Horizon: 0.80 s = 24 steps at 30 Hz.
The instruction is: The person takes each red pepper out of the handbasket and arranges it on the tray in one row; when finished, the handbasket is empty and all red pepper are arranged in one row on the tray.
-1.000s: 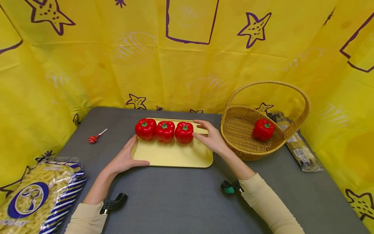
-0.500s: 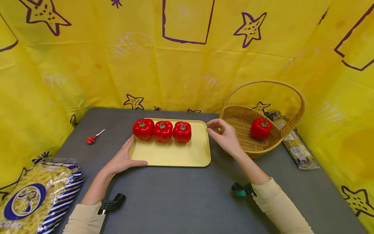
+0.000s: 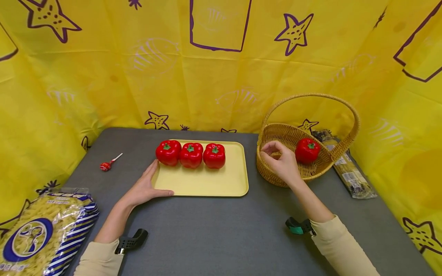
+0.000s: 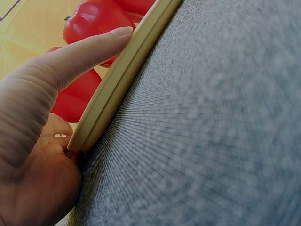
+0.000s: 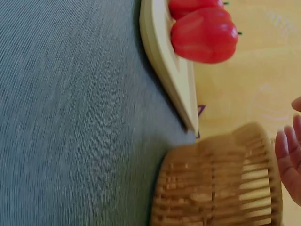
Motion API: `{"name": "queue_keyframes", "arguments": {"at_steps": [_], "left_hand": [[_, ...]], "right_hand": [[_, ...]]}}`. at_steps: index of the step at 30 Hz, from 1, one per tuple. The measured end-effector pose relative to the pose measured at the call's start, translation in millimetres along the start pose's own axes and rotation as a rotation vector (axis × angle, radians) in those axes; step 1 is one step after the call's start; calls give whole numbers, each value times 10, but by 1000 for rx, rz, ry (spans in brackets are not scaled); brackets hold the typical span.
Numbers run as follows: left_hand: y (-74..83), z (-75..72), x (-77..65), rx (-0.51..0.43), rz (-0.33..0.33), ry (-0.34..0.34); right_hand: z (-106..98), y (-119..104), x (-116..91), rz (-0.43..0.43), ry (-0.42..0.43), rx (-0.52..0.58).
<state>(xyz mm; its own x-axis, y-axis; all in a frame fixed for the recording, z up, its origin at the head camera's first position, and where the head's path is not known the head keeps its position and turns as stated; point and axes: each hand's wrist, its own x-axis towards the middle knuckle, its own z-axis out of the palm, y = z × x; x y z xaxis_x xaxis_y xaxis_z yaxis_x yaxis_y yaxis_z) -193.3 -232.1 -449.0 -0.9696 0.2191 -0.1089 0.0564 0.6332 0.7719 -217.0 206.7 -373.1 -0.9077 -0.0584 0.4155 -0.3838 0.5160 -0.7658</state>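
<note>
A pale yellow tray [image 3: 203, 184] lies on the grey table, bearing a row of three red bell peppers [image 3: 191, 156] along its far side. My left hand [image 3: 143, 188] touches the tray's near left corner, the straight thumb along the front rim and the fingers at the left side. To the right stands a wicker basket [image 3: 267, 174] with a tall handle and another red bell pepper [image 3: 307, 151] inside. My right hand [image 3: 281, 159] is over the basket's left rim, its fingers loosely bent with nothing in them; in the right wrist view its fingertips [image 5: 292, 141] show above the weave.
A red lollipop [image 3: 106, 166] with a white stick lies left of the tray. A big bag of pasta [image 3: 34, 237] fills the near left corner. Behind the basket's right side lies a long clear packet [image 3: 353, 178]. Yellow patterned cloth [image 3: 221, 88] closes off the back and sides.
My right hand has moved right, from beside the rightmost pepper past the tray's edge to over the basket. The left hand has stayed at the tray's corner. The view has shifted slightly.
</note>
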Motion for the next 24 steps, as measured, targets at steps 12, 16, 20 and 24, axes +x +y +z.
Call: {"name": "queue_keyframes", "arguments": {"at_steps": [12, 16, 20, 24], "left_hand": [[1, 12, 2, -14, 59, 25], [7, 15, 1, -19, 61, 27], [12, 17, -1, -22, 55, 24], [9, 18, 3, -20, 59, 28]], "right_hand": [[-259, 214, -56, -44, 105, -242], [-335, 271, -67, -38, 114, -289], [-414, 323, -62, -44, 146, -335], [-496, 370, -45, -17, 181, -376]]}}
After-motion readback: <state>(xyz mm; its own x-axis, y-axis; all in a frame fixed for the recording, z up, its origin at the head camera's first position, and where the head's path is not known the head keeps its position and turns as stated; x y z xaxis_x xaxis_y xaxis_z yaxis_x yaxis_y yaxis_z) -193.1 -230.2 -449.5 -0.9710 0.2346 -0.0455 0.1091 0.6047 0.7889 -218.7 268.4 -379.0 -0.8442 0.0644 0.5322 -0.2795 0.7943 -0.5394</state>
